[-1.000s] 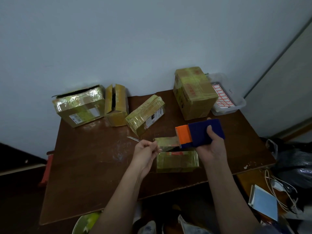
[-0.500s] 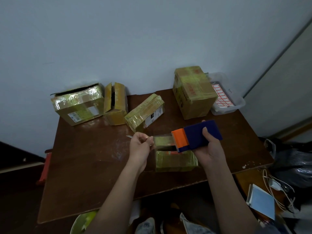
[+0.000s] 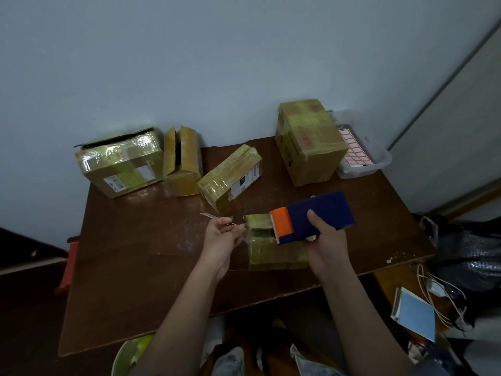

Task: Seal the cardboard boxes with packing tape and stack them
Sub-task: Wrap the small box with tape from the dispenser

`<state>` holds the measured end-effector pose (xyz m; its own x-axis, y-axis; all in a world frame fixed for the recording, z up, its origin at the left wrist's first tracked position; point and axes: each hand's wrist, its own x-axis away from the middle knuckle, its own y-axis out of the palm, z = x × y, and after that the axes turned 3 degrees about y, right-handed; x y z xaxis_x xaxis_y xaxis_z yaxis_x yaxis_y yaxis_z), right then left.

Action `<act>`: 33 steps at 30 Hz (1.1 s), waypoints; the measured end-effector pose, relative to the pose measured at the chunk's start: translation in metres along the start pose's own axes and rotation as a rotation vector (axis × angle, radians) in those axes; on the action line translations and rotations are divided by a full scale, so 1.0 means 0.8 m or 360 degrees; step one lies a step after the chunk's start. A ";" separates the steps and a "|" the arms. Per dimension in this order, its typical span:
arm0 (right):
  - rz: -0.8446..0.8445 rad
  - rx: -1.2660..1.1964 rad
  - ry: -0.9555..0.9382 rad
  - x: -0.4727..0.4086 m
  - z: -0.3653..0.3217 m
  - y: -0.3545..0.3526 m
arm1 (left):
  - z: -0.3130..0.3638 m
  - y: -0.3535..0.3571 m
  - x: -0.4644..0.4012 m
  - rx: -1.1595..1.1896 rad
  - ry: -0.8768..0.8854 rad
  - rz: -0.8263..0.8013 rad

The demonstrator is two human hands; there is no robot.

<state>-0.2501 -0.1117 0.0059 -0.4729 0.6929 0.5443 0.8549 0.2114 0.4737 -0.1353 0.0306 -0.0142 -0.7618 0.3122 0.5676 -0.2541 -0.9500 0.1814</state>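
Near the surface's front edge, the left hand [image 3: 222,237] pinches clear tape drawn from the blue-and-orange plastic dispenser [image 3: 311,217] gripped by the right hand [image 3: 326,240], ready to seal the small tape-wrapped cardboard box [image 3: 273,253].

The near left part of the brown table [image 3: 130,267] lies bare, giving open passage. Along the wall, three boxes [image 3: 119,164] [image 3: 182,161] [image 3: 230,177] crowd the far left; a tall box [image 3: 309,142] and a clear bin [image 3: 363,147] block the far right. The gap between them seems passable.

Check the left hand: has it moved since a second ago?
Yes. The left hand has drawn leftward, away from the small box under the tape dispenser.
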 end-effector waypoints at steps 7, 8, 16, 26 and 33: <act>0.0093 -0.0195 0.0011 -0.018 0.026 0.004 | 0.002 0.003 -0.007 0.0133 -0.0018 0.0024; 0.0110 -0.0207 0.0010 -0.020 0.029 0.003 | 0.002 0.006 -0.009 0.0121 -0.0020 0.0040; 0.0084 0.0032 -0.0074 -0.028 0.041 0.006 | -0.009 0.004 -0.020 0.0072 -0.0097 0.0056; 0.0107 0.0088 -0.0035 -0.034 0.040 0.000 | -0.026 0.007 -0.017 -0.0150 -0.0115 0.0254; 0.0051 0.0308 -0.0120 -0.034 0.047 -0.003 | -0.035 0.008 -0.010 -0.0326 0.0013 0.0329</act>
<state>-0.2313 -0.1054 -0.0363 -0.4339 0.7493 0.5003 0.8977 0.3121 0.3110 -0.1480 0.0221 -0.0402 -0.8144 0.1127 0.5692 -0.2073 -0.9727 -0.1039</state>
